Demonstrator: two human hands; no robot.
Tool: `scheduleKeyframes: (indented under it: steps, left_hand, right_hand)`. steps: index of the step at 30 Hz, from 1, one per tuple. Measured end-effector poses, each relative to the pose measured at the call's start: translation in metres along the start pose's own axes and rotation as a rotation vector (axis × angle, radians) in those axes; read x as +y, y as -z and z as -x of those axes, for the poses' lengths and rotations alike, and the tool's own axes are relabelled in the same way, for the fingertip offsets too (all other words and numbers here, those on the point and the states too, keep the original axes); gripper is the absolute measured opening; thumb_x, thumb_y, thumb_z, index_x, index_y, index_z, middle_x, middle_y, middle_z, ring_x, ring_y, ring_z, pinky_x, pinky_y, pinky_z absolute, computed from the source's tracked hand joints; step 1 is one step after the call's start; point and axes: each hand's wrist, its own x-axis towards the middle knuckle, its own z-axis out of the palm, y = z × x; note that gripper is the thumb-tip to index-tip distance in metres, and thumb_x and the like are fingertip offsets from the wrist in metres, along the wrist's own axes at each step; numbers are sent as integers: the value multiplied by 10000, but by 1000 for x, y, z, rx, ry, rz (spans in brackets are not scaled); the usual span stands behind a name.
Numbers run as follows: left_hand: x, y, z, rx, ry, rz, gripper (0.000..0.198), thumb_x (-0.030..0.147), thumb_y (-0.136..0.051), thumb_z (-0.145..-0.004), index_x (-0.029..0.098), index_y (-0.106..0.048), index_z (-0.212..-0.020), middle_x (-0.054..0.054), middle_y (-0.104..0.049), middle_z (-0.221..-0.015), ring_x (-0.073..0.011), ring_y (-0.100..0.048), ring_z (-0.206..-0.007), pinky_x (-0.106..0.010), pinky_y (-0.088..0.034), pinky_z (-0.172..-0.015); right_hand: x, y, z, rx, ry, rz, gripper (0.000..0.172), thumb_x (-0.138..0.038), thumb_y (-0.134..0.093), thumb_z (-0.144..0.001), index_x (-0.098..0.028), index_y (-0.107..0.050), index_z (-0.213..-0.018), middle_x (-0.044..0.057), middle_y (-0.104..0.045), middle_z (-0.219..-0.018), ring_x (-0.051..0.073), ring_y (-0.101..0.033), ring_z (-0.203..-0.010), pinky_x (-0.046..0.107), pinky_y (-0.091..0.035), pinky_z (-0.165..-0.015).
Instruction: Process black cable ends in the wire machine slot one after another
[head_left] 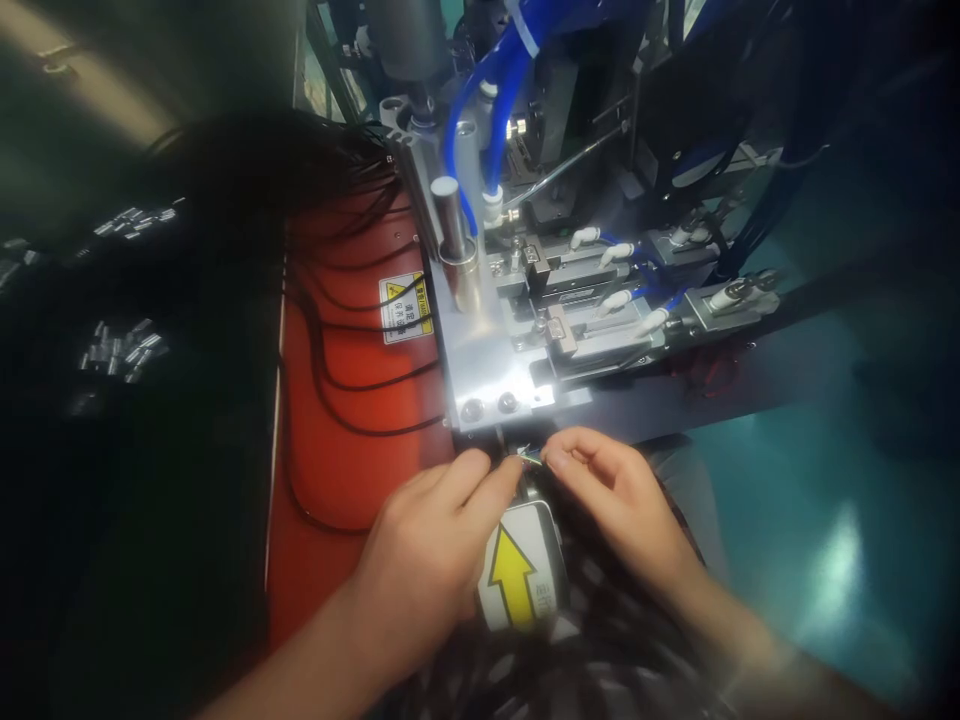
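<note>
My left hand [435,545] and my right hand [619,495] meet just below the front edge of a metal machine plate [480,370]. Both are closed in a pinch on a thin cable end with small coloured wires [529,458] stretched between the fingertips. The wire tips are tiny and partly hidden by my fingers. Under my hands lies a white label with a yellow arrow [517,580] pointing toward the machine.
An orange-red panel [352,400] with several black cables [337,300] draped over it lies at left. A warning sticker [403,308] is on it. Blue air hoses [480,90] and clamps [600,300] fill the machine behind. Teal floor [825,520] at right.
</note>
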Motion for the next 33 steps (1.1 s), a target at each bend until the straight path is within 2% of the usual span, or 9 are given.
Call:
scheduleKeyframes:
  steps: [11, 20, 28, 33]
  left_hand:
    - [-1, -2, 2, 24, -1, 48, 309, 174, -477, -910, 63, -634, -1152, -87, -626, -848, -165, -586, -682, -270, -500, -580]
    - [-2, -2, 2, 2, 3, 48, 303, 143, -466, -913, 76, -614, -1170, -72, -618, -846, -153, -568, -682, -254, -491, -579]
    - [-2, -3, 2, 11, 5, 67, 312, 145, -472, -901, 67, -605, -1173, -82, -619, -856, -166, -580, -700, -267, -499, -587]
    - [-1, -2, 2, 17, -5, 53, 317, 132, -483, -886, 68, -608, -1170, -81, -622, -850, -169, -582, -696, -267, -501, -581]
  right_hand:
    - [-5, -4, -1, 26, -28, 10, 200, -354, -619, -770, -163, -589, -718, -14, -518, -632, 110, -425, -558, 235, -361, -498]
    - [-6, -3, -1, -61, -106, -142, 232, -364, -623, -811, -164, -545, -722, -38, -474, -628, 93, -415, -572, 211, -355, -531]
    - [-1, -9, -1, -17, 57, 3, 199, -343, -523, -900, -189, -519, -775, -19, -470, -685, 121, -437, -629, 224, -407, -542]
    - [6, -9, -2, -3, 108, 81, 173, -313, -488, -925, -195, -515, -802, -14, -485, -695, 131, -459, -643, 236, -409, -553]
